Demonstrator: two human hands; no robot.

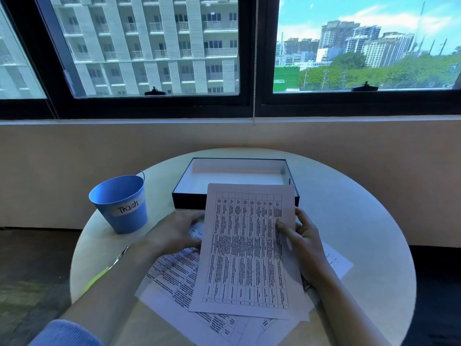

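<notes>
A printed sheet with a table of text [247, 248] is held up above the round white table [361, 221]. My right hand [303, 243] pinches its right edge, thumb on the front. My left hand [177, 233] is at the sheet's left edge, fingers partly hidden behind the paper, apparently gripping it. Under the sheet lies a loose pile of printed papers [174, 278]. An open black box with a white inside [234, 176] stands just beyond the sheet. A blue bucket labelled "Trash" [122, 203] stands at the table's left.
A pair of scissors with a yellow-green handle [107, 268] lies near the table's left edge. A beige wall and a dark-framed window are behind the table, with a bead chain [254, 71] hanging down. Dark floor surrounds the table.
</notes>
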